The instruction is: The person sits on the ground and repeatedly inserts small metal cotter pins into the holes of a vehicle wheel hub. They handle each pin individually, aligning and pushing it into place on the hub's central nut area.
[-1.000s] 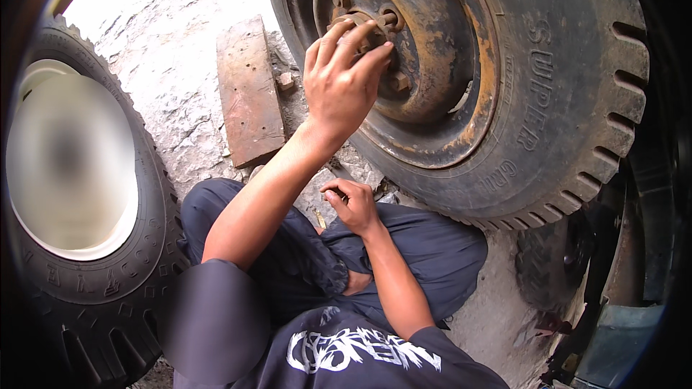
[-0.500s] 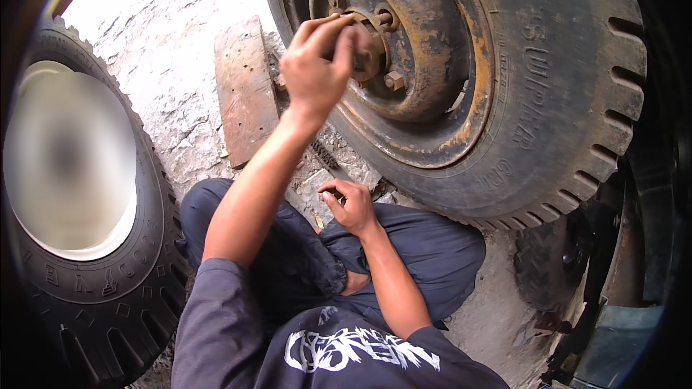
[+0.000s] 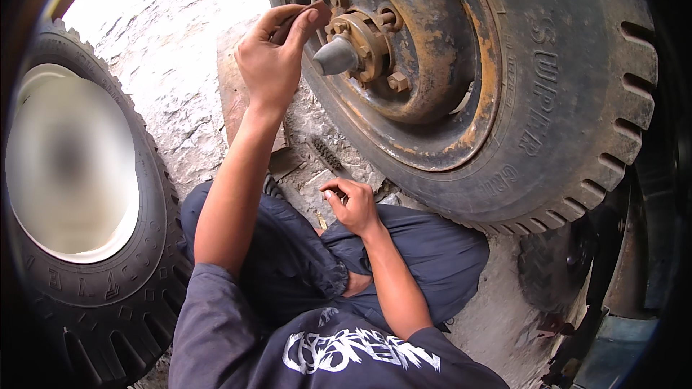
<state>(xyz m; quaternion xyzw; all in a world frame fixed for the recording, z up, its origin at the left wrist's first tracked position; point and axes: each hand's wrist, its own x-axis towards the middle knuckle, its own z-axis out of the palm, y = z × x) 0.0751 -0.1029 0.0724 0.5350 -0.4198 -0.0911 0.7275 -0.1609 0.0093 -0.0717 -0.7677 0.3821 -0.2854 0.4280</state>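
Note:
My left hand (image 3: 270, 61) is raised beside the wheel hub (image 3: 367, 47), pinching a small reddish-brown folded piece like sandpaper (image 3: 321, 13) between thumb and fingers. The piece is just off the hub's flange. From the hub's middle a grey, cone-shaped shaft end (image 3: 336, 56) sticks out toward my wrist. Rusty nuts and studs ring the hub inside a worn, rust-stained rim (image 3: 440, 145). Low over my lap, my right hand (image 3: 351, 207) has its fingers curled in; what they hold, if anything, is hidden.
A big treaded tyre (image 3: 548, 86) surrounds the rim. Another tyre (image 3: 144, 274) with a white rim stands at my left. On the rough stone ground lie a wire brush (image 3: 324, 153) and a reddish-brown plate (image 3: 232, 90). A smaller dark wheel (image 3: 551, 263) sits at right.
My left hand has drawn back leftward from the hub, uncovering the grey shaft end and showing the reddish-brown piece in its fingers. The right hand has stayed in place.

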